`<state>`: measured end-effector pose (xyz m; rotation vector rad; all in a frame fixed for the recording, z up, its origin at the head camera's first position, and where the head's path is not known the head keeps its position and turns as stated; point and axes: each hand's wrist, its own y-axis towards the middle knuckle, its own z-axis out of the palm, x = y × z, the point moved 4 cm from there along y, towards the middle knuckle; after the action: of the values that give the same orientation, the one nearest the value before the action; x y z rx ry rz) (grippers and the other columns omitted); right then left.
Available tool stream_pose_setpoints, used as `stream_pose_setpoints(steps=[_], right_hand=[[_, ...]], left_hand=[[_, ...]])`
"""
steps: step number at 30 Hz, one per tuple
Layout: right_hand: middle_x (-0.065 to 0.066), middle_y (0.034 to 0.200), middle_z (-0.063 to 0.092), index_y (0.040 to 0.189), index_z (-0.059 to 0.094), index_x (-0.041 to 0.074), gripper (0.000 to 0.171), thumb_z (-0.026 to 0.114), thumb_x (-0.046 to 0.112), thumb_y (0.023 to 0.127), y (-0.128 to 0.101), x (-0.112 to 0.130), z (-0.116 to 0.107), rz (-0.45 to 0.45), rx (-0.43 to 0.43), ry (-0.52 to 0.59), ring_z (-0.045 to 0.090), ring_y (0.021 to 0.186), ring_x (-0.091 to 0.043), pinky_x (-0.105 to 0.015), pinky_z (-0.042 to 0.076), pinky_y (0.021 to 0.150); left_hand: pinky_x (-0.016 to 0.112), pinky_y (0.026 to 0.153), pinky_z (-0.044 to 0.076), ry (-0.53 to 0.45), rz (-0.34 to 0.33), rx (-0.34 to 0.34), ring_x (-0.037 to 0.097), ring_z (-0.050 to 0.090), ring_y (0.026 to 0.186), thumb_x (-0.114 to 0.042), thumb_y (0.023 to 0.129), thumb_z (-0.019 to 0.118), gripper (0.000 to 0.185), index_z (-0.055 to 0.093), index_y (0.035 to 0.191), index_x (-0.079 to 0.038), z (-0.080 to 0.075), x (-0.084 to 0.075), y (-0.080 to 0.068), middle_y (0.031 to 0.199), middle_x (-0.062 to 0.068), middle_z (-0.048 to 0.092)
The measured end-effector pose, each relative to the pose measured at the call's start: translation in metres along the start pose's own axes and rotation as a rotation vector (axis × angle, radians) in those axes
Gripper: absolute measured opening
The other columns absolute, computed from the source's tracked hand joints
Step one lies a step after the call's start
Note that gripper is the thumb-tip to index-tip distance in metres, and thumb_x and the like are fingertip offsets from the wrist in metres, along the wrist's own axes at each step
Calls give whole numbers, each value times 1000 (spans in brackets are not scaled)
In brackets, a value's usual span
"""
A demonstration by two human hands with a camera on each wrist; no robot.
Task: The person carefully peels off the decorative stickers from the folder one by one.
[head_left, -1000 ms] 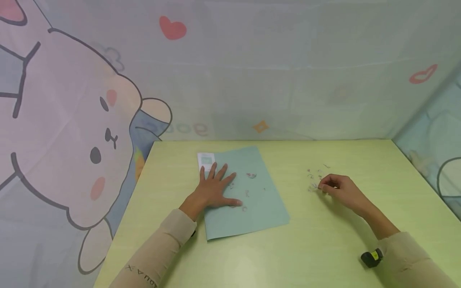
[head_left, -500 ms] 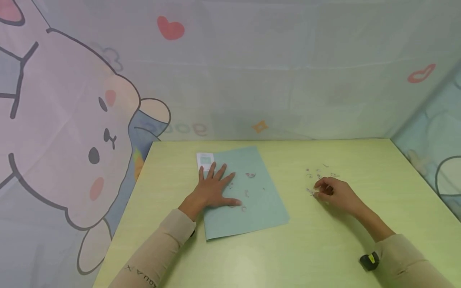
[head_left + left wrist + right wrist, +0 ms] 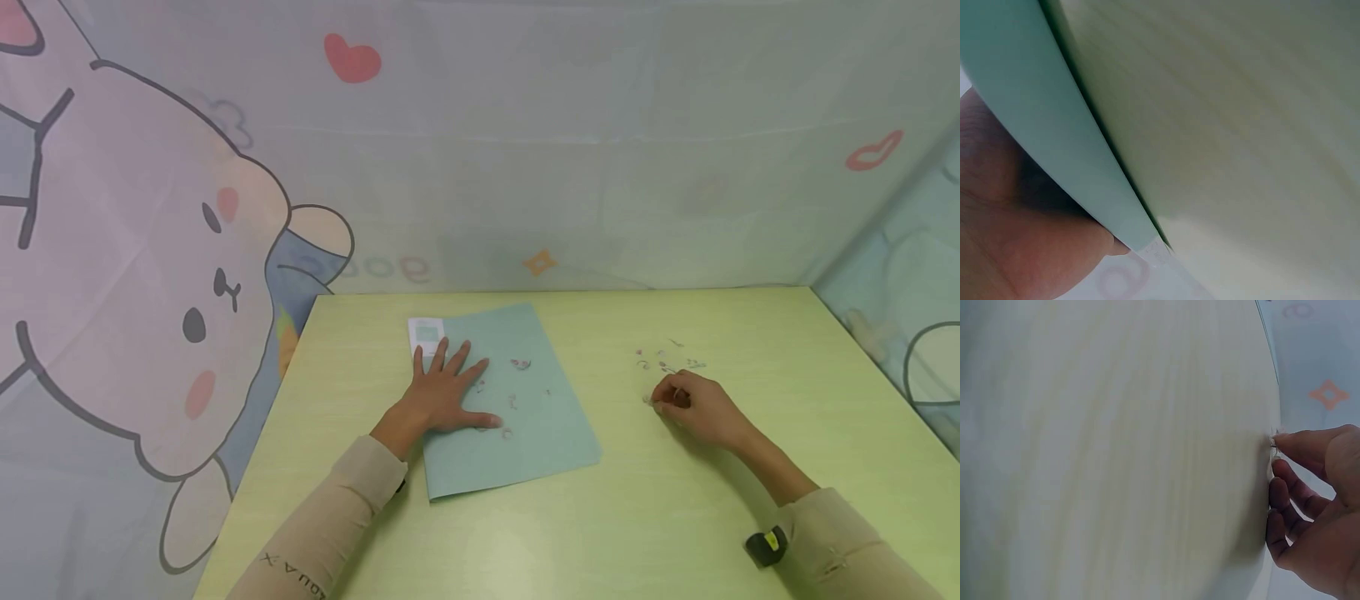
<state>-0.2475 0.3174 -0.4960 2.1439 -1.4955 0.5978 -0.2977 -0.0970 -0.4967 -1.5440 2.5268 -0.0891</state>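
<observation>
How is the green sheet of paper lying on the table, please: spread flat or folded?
Spread flat. The green sheet lies in one layer on the table, all edges down, with the left hand pressing on it, fingers straight.

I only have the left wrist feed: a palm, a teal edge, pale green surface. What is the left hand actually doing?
Observer: The left hand lies flat, fingers spread, on a teal paper sheet on the green table.
Operator: Anything on that sheet?
Observer: A few small curled paper pieces lie on it, right of the hand, and a small white card sits by its far left corner.
Operator: And the right hand?
Observer: The right hand is off the sheet, fingers curled, fingertips down at a scatter of tiny pieces on the bare table. Whether it has one pinched is too small to tell.
</observation>
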Motion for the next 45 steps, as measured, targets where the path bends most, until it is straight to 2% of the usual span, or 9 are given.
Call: stream_pose_setpoints(steps=[8,13,21,24,30,35,40,43,45], right_hand=[[0,95,69,108,70,10,10,72,4,100,2,3,-2,13,-17,34,64,86,-15,-28,53,74],[0,93,67,118,70,7,17,68,2,102,2,7,-4,-15,34,46,62,82,-13,-29,51,70],[3,90,65,125,70,4,25,66,0,102,5,9,-7,-52,88,3,56,76,-10,-29,48,67],[3,90,67,126,68,1,25,66,0,101,4,7,-10,-22,71,-13,59,77,-12,-29,49,67],[-4,97,71,115,69,0,17,70,1,99,4,1,-14,38,12,-58,66,89,-20,-34,55,74],[-10,100,68,115,72,-4,18,70,0,97,2,-4,-15,36,-32,-89,66,87,-24,-37,54,72],[-12,102,67,122,69,-8,27,69,-1,97,2,-6,-16,22,-66,-114,66,85,-24,-37,54,70],[-13,103,68,122,66,-7,27,70,-1,96,1,-7,-16,30,-79,-95,67,86,-25,-37,54,71],[-12,102,68,117,67,-4,22,71,-1,96,0,-8,-17,38,-84,-89,67,86,-24,-36,54,71]], left_hand=[[73,122,-3,-3,-1,-6,42,-6,162,-88,83,61,110,27,170,-30,0,-1,0,179,8,8],[73,122,-3,3,-2,-3,41,-7,162,-89,84,60,110,26,170,-31,-1,-2,-1,179,8,7],[73,122,-2,1,-1,-8,42,-5,162,-86,84,62,108,28,170,-31,-4,-4,-2,178,9,9],[73,122,-2,2,-2,-4,43,-5,162,-87,84,61,107,28,170,-31,-4,-3,-2,178,9,9],[73,122,-1,11,-5,2,42,-5,162,-88,84,60,108,27,170,-31,-4,-2,-1,178,9,8],[74,122,-1,-1,5,-4,43,-4,162,-87,84,62,108,28,170,-30,-5,-3,-2,178,9,9],[73,122,-2,8,-2,3,42,-5,162,-88,84,60,109,26,170,-31,-4,-2,-2,179,8,7],[73,122,-2,11,-2,1,42,-6,162,-88,84,60,109,26,170,-31,-3,-1,-1,179,8,7],[73,122,-2,6,-2,-1,42,-5,162,-88,84,60,109,26,170,-31,-2,-1,-1,179,8,7]])
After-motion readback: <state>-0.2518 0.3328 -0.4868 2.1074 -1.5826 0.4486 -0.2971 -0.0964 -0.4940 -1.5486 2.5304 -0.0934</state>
